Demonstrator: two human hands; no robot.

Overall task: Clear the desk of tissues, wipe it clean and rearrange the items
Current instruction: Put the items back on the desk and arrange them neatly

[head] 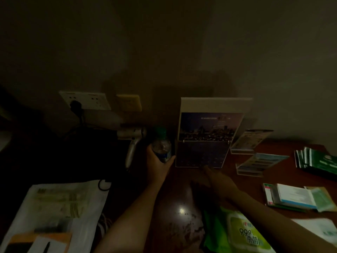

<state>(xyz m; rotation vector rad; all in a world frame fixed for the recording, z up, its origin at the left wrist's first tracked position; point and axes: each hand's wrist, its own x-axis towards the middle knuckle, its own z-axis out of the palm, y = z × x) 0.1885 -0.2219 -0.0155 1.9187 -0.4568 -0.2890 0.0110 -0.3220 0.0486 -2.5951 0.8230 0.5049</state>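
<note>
The scene is dim. My left hand (157, 164) grips a clear water bottle (162, 143) with a green cap, standing upright near the back of the dark wooden desk (175, 201). My right hand (217, 178) reaches forward with straight fingers toward the base of an upright acrylic display stand (206, 136) holding a night-city picture; its fingertips are at or just before the stand's lower edge. A green pack of wet wipes (242, 232) lies under my right forearm at the front.
A silver hair dryer (133, 141) and wall sockets (85, 100) sit left of the bottle. A white printed bag (54, 212) lies front left. Right side holds two small acrylic sign holders (255, 161), green booklets (317, 161) and stacked cards (295, 197).
</note>
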